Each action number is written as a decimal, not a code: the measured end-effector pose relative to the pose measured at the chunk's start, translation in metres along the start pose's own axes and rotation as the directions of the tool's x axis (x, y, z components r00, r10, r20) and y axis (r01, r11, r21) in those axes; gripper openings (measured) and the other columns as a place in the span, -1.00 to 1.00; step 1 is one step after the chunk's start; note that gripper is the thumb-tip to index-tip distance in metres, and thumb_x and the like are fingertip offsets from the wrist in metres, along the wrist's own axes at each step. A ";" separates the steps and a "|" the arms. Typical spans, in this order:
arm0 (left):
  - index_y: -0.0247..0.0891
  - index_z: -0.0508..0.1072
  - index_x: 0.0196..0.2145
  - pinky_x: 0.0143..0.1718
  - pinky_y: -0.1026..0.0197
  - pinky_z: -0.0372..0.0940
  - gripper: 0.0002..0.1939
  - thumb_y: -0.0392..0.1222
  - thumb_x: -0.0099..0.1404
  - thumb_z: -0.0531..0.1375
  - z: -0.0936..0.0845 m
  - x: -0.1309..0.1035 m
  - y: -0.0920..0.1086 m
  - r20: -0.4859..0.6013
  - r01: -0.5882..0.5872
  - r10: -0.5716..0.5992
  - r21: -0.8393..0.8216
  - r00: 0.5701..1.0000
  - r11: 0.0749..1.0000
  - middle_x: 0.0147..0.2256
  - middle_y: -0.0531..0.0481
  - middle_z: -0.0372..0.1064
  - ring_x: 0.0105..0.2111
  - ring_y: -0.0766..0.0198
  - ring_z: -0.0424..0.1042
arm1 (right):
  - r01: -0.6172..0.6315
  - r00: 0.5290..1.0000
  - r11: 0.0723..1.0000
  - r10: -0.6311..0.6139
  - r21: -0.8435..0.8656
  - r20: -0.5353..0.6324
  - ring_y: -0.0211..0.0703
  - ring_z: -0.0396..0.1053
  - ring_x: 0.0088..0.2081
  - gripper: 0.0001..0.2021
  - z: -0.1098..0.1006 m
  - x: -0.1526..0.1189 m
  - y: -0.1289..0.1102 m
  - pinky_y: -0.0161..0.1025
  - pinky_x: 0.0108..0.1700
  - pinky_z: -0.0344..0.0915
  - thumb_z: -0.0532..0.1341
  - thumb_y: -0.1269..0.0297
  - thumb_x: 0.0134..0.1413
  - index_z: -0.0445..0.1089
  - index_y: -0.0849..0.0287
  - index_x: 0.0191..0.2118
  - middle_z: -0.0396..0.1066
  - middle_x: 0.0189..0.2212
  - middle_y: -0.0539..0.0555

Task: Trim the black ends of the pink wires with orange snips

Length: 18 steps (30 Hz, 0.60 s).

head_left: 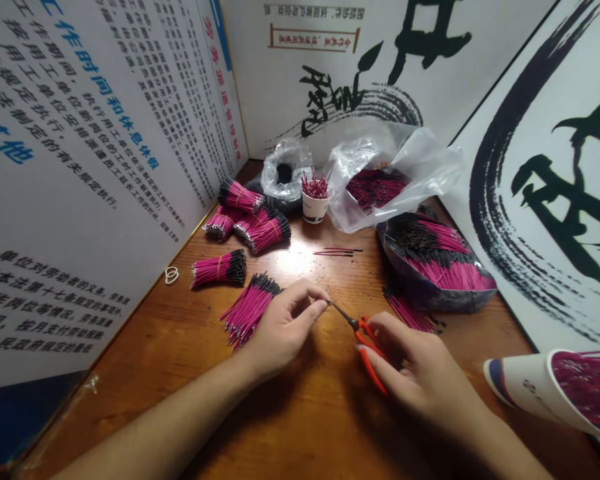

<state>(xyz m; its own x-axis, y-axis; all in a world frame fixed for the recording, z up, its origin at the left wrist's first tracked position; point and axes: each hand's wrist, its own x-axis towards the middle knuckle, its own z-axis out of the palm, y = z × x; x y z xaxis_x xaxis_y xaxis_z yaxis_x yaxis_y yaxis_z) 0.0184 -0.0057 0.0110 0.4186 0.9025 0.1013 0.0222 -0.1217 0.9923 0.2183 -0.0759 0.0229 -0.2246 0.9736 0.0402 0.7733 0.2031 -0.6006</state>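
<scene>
My right hand is closed around orange-handled scissors, whose narrow dark blades point to the upper left. Their tips reach the fingertips of my left hand, which is pinched closed. What the pinch holds is too small and hidden to make out. Beside and behind my left hand lies a loose pile of pink wires with black ends, partly covered by the hand. A banded bundle of the same wires is a little farther left.
Stacked wire bundles lie behind. Wires fill an upright paper cup, a clear plastic bag and a dark bag. Loose wires lie mid-table. A tilted cup of wires is at right, rubber bands at left. Printed panels enclose the table.
</scene>
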 end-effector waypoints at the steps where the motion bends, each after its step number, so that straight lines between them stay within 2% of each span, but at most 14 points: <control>1: -0.30 0.39 -0.32 -0.28 0.29 0.16 -0.90 -0.25 0.32 0.12 0.000 0.000 0.000 -0.001 0.000 0.000 0.002 1.000 1.000 -0.38 0.03 0.30 -0.34 0.32 0.25 | 0.000 1.000 1.000 0.000 0.004 -0.001 -0.30 0.15 -0.60 -0.89 0.000 0.000 0.000 -0.34 -0.53 0.06 0.11 0.23 0.21 0.25 0.12 -0.31 0.20 -0.61 -0.13; 18: -0.29 0.40 -0.32 -0.25 0.29 0.18 -0.91 -0.26 0.32 0.12 0.000 -0.002 -0.002 0.011 0.003 -0.004 0.011 1.000 1.000 -0.36 0.02 0.32 -0.33 0.32 0.27 | -0.003 1.000 0.999 0.002 0.035 0.031 -0.30 0.15 -0.59 -0.87 -0.001 -0.003 0.000 -0.34 -0.51 0.08 0.09 0.22 0.23 0.26 0.13 -0.31 0.20 -0.60 -0.11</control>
<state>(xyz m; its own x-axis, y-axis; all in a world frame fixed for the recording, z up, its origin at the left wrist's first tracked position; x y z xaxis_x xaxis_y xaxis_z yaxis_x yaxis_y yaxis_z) 0.0178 -0.0070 0.0086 0.4282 0.8985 0.0970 0.0340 -0.1233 0.9918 0.2194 -0.0785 0.0232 -0.2415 0.9703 0.0148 0.7526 0.1969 -0.6283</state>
